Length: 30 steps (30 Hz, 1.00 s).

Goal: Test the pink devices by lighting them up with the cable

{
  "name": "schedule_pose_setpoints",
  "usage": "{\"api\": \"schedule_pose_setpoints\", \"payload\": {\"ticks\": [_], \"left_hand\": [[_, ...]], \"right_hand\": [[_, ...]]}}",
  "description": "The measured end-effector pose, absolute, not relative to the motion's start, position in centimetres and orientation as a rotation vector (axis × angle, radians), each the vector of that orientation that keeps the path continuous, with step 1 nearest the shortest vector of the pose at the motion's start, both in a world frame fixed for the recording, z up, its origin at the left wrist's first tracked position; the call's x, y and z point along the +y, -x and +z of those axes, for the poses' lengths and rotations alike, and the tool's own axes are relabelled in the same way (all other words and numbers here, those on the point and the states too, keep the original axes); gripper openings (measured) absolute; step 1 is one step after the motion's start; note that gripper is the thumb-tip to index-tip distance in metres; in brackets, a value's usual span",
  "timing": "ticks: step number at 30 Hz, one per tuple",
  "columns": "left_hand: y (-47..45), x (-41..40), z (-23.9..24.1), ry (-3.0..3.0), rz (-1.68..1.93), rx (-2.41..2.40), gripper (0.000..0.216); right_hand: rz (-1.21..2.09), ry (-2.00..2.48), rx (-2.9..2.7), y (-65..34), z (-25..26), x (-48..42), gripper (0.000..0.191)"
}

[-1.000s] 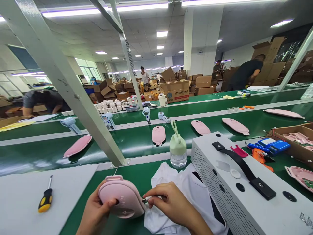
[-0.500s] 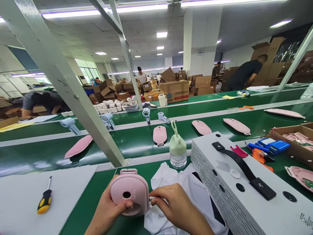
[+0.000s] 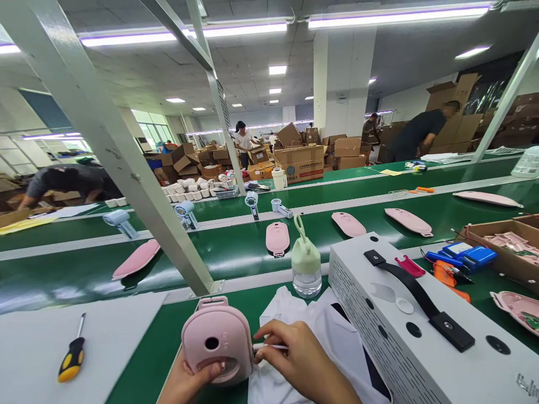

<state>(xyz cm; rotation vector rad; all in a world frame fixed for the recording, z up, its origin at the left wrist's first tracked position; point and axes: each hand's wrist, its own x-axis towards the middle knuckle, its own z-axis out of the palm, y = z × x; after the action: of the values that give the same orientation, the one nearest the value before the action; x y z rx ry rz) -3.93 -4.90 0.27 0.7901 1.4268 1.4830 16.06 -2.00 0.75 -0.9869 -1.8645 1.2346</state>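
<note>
My left hand [image 3: 189,381] grips a rounded pink plastic casing [image 3: 217,339] from below, thumb on its front, the side with a dark round hole facing me. My right hand [image 3: 301,362] pinches a thin white stick [image 3: 269,347] whose tip meets the casing's right edge. Both hands hover over a crumpled white cloth [image 3: 320,331] on the green bench. A clear bottle with a pale green cap [image 3: 306,264] stands just behind the cloth.
A grey perforated metal box [image 3: 421,348] with a black strap sits at my right. A yellow-handled screwdriver [image 3: 72,356] lies on a white sheet at left. Several pink casings [image 3: 277,237] lie on the green conveyor. A slanted metal post [image 3: 126,163] crosses left. People bend over cardboard boxes beyond.
The casing has been turned so its holed face points at me, then lowered a little. My right hand stays at its right edge with the stick. The view tilted slightly.
</note>
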Motion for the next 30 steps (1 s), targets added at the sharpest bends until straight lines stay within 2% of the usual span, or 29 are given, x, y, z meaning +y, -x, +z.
{"api": "schedule_pose_setpoints", "payload": {"ticks": [3,5,10,13,17,23,26,30], "left_hand": [[3.7,-4.5,0.6,-0.867,1.48,1.448,0.083],[3.7,-4.0,1.8,-0.987,1.367,1.48,0.085],[4.5,-1.8,4.6,-1.388,0.924,1.496,0.079],[4.8,-0.6,4.5,-1.448,0.828,1.43,0.078],[5.1,-0.1,3.0,-1.379,0.856,1.394,0.083],[5.0,-0.8,2.7,-1.314,0.973,1.411,0.073],[6.1,-1.3,4.0,-1.142,1.142,1.425,0.07],[9.4,-1.4,5.4,-0.796,1.538,1.582,0.084]], "right_hand": [[1.141,1.006,-1.873,-16.0,0.6,-1.9,0.008],[1.099,1.008,-1.862,-16.0,0.6,-1.9,0.008],[1.067,1.023,-1.826,-16.1,0.6,-1.5,0.011],[1.162,1.022,-1.732,-15.9,-0.1,-1.0,0.01],[1.448,1.018,-1.646,-14.9,-1.5,-0.4,0.015],[1.353,0.994,-1.667,-13.2,-2.9,-0.9,0.02],[1.415,0.983,-1.54,-13.4,-3.2,-0.9,0.023],[1.357,1.067,-1.286,-13.9,-3.1,-0.3,0.036]]}}
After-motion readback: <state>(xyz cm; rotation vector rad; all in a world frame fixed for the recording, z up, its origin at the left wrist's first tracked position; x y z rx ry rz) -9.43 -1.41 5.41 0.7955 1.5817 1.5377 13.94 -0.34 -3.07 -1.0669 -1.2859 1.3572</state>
